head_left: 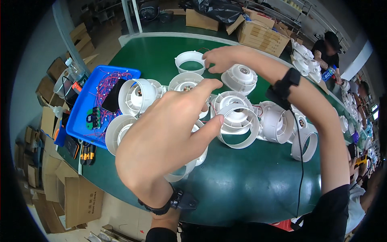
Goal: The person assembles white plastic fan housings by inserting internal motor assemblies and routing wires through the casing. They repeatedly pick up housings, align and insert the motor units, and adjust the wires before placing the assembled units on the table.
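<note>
My left hand [169, 137] hovers over a group of white plastic fan housings, its thumb and index finger spread apart. Its other fingers are mostly hidden, and it covers part of the housings below. Just beyond its thumb is a white housing [234, 113] with a round motor hub and a loose ring in front. At the far side my right hand [225, 56] reaches in with fingers curved and apart. Its fingertips are at the edge of a white ring [189, 56]; whether they touch it I cannot tell. Another white housing [240, 79] lies under the right wrist.
A blue tray [76, 125] at the left holds red and blue wires, a black phone-like slab [114, 96] and a green circuit board [93, 117]. More white housings [277, 123] stand on the green table [250, 181]. A black cable [301, 177] hangs from my right wrist. Cardboard boxes [264, 36] sit beyond.
</note>
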Demonstrator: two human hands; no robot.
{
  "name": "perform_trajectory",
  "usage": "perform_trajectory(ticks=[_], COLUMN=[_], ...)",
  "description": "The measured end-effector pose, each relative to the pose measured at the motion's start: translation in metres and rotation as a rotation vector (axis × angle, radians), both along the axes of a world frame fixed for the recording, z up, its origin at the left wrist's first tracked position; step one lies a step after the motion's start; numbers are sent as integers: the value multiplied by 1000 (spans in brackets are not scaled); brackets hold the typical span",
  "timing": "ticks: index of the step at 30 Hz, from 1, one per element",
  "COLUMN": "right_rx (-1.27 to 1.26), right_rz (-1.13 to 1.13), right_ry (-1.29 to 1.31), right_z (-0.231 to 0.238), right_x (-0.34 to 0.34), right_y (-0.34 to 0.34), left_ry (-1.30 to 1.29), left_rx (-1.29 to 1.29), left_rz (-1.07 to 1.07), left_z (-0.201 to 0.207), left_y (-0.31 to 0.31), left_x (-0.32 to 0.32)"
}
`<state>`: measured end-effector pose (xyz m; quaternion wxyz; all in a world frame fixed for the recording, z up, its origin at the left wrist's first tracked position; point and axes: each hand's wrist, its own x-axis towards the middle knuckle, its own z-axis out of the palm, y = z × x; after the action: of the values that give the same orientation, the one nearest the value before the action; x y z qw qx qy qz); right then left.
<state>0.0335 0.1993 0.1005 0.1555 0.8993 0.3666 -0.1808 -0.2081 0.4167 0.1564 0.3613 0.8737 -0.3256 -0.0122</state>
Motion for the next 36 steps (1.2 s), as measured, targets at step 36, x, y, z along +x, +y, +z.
perform_trajectory(ticks=[36], right_rx=[-221], right_rz=[-603], right_ry=[-20], right_z=[-8], right_x=[-23], right_y=[-59], left_ry=[-109], left_rx=[-24], left_rz=[11], left_z=[-4], left_y=[5], left_x=[-9])
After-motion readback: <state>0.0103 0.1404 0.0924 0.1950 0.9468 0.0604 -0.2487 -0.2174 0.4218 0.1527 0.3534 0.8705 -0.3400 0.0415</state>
